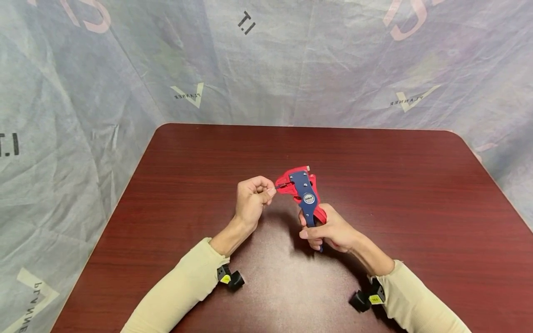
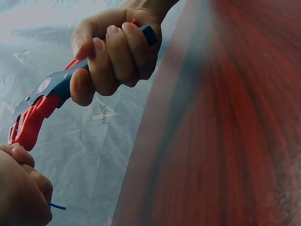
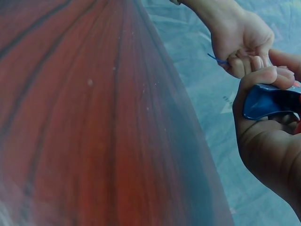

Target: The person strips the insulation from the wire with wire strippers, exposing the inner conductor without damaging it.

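My right hand (image 1: 333, 229) grips the handles of a red and blue wire stripper (image 1: 307, 187), its head tilted up and to the left above the table. In the left wrist view the fingers (image 2: 123, 52) wrap round the blue handle. My left hand (image 1: 251, 199) pinches a thin blue wire right at the red nose of the wire stripper. One end of the blue wire (image 2: 57, 206) sticks out below the left hand in the left wrist view, and the same wire (image 3: 217, 59) shows beside that hand in the right wrist view. Most of the wire is hidden inside the fist.
A dark red wood-grain table (image 1: 200, 152) with rounded far corners lies under both hands. Grey printed sheeting (image 1: 266, 69) hangs behind it and at the sides. Black cameras (image 1: 235, 280) are strapped over both cream sleeves.
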